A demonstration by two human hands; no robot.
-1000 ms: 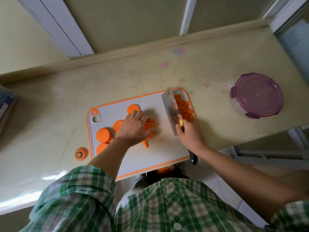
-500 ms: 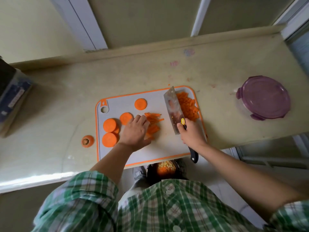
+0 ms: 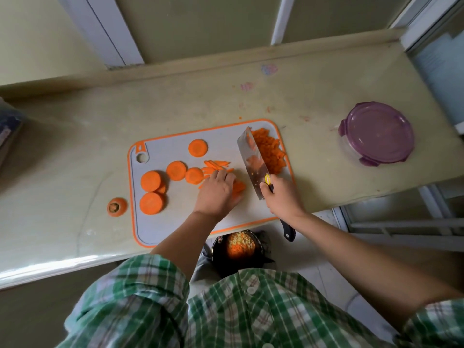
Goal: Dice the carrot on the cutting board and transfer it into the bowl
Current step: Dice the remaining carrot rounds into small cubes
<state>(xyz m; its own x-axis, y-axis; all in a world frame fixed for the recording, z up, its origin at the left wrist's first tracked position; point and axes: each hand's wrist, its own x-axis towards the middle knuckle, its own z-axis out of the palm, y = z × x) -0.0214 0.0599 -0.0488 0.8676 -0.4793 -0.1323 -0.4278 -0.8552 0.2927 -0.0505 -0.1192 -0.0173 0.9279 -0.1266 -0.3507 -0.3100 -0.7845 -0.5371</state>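
Note:
A grey cutting board (image 3: 175, 222) with an orange rim lies on the counter. Several round carrot slices (image 3: 150, 181) sit on its left half. Thin carrot strips (image 3: 217, 164) lie in the middle, and my left hand (image 3: 216, 192) rests on them with fingers curled over the pile. A heap of diced carrot (image 3: 270, 149) fills the board's far right corner. My right hand (image 3: 282, 197) grips the black handle of a cleaver (image 3: 252, 162), whose blade stands between the strips and the diced heap.
A cut carrot top (image 3: 116, 207) lies on the counter left of the board. A container with a purple lid (image 3: 376, 133) stands at the right. Below the counter edge sits a dark bowl (image 3: 238, 247) with diced pieces. A wall ledge runs behind.
My left hand has slid toward me along the strips, uncovering more of them and a slice. The cleaver stays right of the strips. The camera view has shifted.

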